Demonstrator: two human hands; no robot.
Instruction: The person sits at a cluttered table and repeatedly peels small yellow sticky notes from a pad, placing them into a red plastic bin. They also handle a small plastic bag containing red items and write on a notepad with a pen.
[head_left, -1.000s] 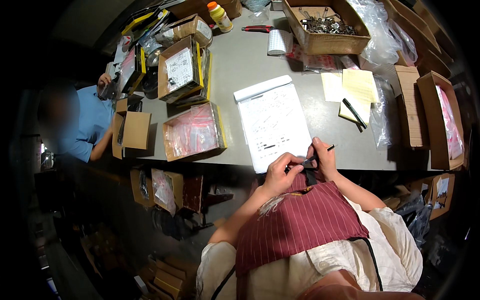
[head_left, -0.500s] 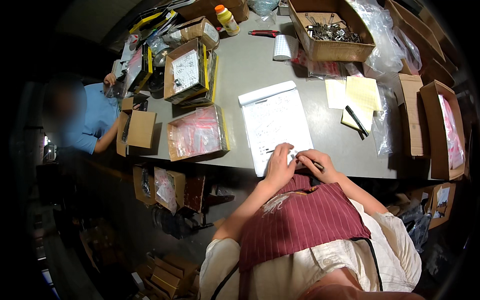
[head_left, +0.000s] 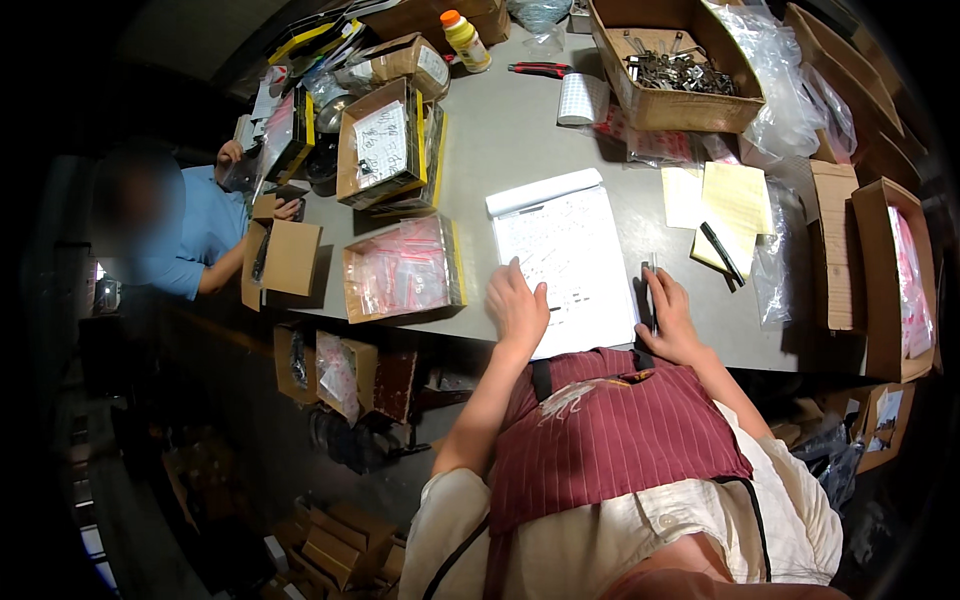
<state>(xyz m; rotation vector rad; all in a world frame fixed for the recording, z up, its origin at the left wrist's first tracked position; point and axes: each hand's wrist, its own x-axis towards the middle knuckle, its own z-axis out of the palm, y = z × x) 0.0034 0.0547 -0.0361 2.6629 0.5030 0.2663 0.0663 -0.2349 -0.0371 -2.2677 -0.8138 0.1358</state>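
A white writing pad (head_left: 565, 235) with its top sheet folded back lies on the grey table in front of me, covered with handwriting. My left hand (head_left: 518, 310) rests on its lower left part, the fingers stretched out and holding nothing. Just off the pad's right edge, my right hand (head_left: 670, 315) has its fingers and thumb around a slim dark pen (head_left: 654, 300), low at the table top. Part of the pen is hidden by the fingers.
Yellow sheets (head_left: 735, 205) with a black marker (head_left: 722, 253) lie to the right. Left stands a box of clear bags (head_left: 405, 268); at the back, a carton of metal parts (head_left: 690, 105), a red cutter (head_left: 540, 69) and a bottle (head_left: 466, 42). A co-worker in blue (head_left: 215, 225) handles a carton.
My hands have parted: the left slid left across the pad, the right moved right off it with the pen. The view has shifted slightly.
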